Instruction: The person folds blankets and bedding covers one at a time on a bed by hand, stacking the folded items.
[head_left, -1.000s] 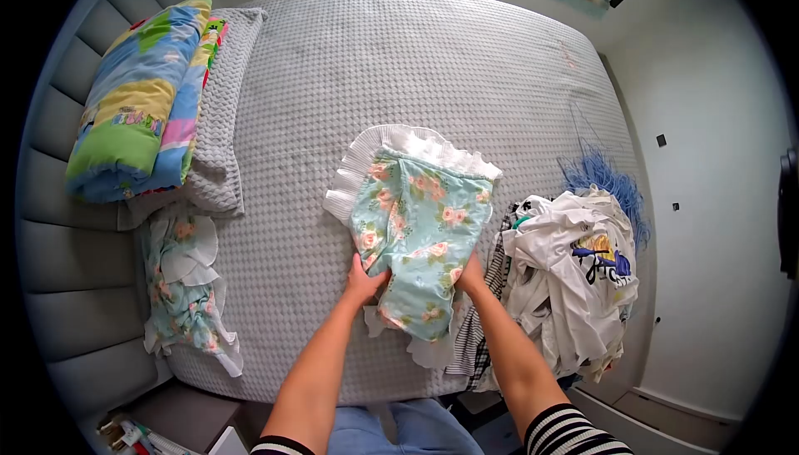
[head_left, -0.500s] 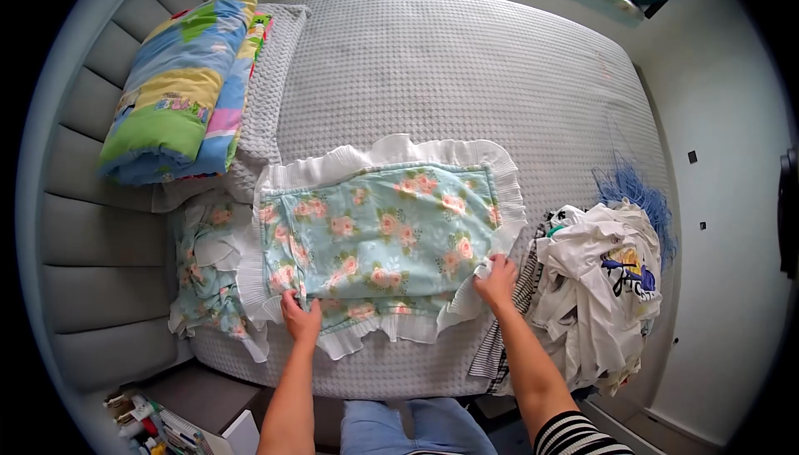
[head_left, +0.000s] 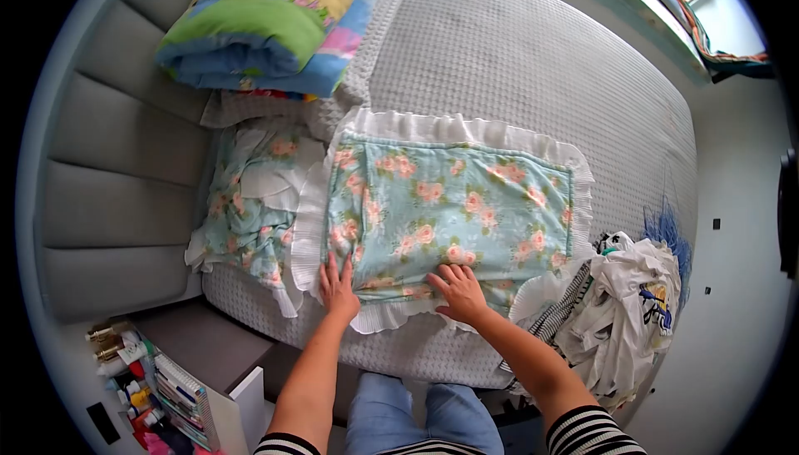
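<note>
A mint-green pillowcase with peach roses and a white ruffled border lies spread on the bed. My left hand rests on its near left corner, fingers stretched out over the seam and ruffle. On the near edge, right of the middle, my right hand lies with fingers apart on the fabric. A fold runs along that near edge between the hands. Just left of it is a crumpled matching floral piece with the same white ruffle.
A folded colourful quilt sits on a grey pillow by the padded headboard. Heaped clothes lie at the bed's right end beside blue stringy material. A bedside cabinet and upright notebooks stand at lower left.
The view has shifted left. My right hand has left the pillowcase's near right corner and moved left along the near edge. My left hand's fingers have flattened out on the near left corner.
</note>
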### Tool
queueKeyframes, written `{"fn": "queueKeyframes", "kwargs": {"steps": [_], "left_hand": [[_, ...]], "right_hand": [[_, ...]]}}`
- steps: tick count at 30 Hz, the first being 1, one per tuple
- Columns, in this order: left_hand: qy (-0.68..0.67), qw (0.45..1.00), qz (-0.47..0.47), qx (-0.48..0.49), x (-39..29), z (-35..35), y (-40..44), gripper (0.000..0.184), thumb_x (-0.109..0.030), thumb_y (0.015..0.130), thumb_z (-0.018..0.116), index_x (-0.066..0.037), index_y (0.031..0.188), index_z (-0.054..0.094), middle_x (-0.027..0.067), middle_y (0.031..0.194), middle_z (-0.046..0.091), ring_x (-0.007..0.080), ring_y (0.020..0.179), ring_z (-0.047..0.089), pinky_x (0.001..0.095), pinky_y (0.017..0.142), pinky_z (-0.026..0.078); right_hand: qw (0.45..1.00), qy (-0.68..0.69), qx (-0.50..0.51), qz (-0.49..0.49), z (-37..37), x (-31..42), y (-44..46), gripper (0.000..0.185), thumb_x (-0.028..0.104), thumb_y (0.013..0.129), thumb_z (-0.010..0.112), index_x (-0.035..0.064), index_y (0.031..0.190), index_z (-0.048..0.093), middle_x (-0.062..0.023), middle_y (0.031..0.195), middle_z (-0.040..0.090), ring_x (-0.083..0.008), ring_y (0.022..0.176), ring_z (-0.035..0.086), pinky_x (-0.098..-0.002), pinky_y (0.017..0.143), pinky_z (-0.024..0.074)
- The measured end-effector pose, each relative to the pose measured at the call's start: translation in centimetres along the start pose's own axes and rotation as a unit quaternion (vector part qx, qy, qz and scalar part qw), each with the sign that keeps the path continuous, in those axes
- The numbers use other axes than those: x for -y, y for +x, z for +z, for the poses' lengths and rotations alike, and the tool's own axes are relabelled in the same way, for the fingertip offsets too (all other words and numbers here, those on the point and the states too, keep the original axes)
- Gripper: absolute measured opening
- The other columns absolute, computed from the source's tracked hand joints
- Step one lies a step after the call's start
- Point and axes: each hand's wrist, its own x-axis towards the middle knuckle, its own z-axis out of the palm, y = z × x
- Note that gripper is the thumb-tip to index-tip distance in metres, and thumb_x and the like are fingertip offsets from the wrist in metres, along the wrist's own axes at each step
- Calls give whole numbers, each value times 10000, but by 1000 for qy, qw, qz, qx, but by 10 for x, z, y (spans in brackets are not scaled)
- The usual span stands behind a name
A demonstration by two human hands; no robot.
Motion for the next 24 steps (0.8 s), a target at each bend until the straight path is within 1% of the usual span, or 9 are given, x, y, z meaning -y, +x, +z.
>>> {"fn": "queueKeyframes", "kwargs": {"steps": [5, 8, 11, 14, 17, 19, 21, 22, 24], "left_hand": [[-117, 991, 37, -58, 47, -23, -3, 917, 25, 707, 579, -273, 1526, 293, 127, 1603, 176, 359, 1417, 266, 555, 1107, 261], [-103, 982, 48, -150, 70, -51, 5, 836, -84, 738, 611, -209, 1514, 328, 179, 1574, 238, 367, 1389, 312, 569, 1099, 234], [-167, 916, -84, -356, 103, -66, 31, 836, -194, 742, 699, -155, 1495, 337, 183, 1553, 262, 411, 1376, 309, 590, 1048, 295], [-61, 965, -176, -187, 151, -73, 50, 724, -175, 769, 689, -125, 1439, 418, 199, 1501, 344, 405, 1333, 383, 536, 1017, 371], [-123, 977, -122, -122, 206, -55, 77, 595, -143, 803, 660, -93, 1373, 497, 226, 1405, 456, 392, 1220, 511, 459, 985, 432], [-264, 928, -157, -209, 217, -83, 86, 430, -97, 848, 558, -13, 1269, 562, 236, 1219, 590, 366, 1050, 605, 404, 925, 466], [-482, 801, -185, -304, 232, -109, 90, 400, -89, 852, 512, 28, 1231, 569, 215, 1143, 629, 339, 998, 615, 408, 912, 462], [-649, 671, -180, -311, 232, -125, 86, 373, -95, 849, 482, 59, 1172, 589, 169, 1082, 646, 287, 964, 603, 390, 888, 457], [-684, 660, -157, -270, 221, -152, 68, 371, -111, 846, 497, 52, 1164, 597, 151, 1078, 643, 267, 958, 594, 374, 882, 455]], "right_hand": [[990, 14, 120, 75, 83, -5, 29, 401, 360, 749, 745, 115, 1058, 670, -142, 983, 669, -337, 923, 648, -437, 787, 504], [959, -6, 254, 124, 22, 36, 54, 315, 382, 793, 705, 112, 954, 705, -133, 836, 699, -336, 813, 679, -447, 684, 524], [986, 59, 119, 99, -7, 85, 102, 322, 413, 808, 691, 115, 929, 706, -126, 871, 710, -332, 842, 679, -454, 686, 523], [980, 171, 38, 93, -11, 145, 169, 266, 322, 841, 663, 106, 996, 651, -121, 871, 703, -353, 823, 669, -469, 705, 522], [970, 241, 8, -12, 19, 182, 219, 268, 282, 849, 650, 127, 1067, 643, -118, 1004, 688, -348, 897, 655, -454, 755, 521], [965, 257, -45, -30, 14, 210, 238, 348, 318, 854, 675, 93, 1117, 638, -136, 1057, 667, -326, 932, 649, -417, 785, 523], [926, 370, -77, 15, 22, 232, 260, 406, 365, 861, 695, 82, 1144, 630, -123, 1069, 668, -288, 957, 652, -395, 813, 521], [847, 525, -18, 86, 16, 243, 269, 438, 384, 862, 702, 73, 1160, 622, -110, 1073, 667, -263, 962, 648, -383, 824, 518], [594, 770, 98, 211, -4, 259, 297, 503, 423, 863, 715, 57, 1191, 607, -83, 1082, 666, -214, 972, 642, -359, 845, 511]]}}
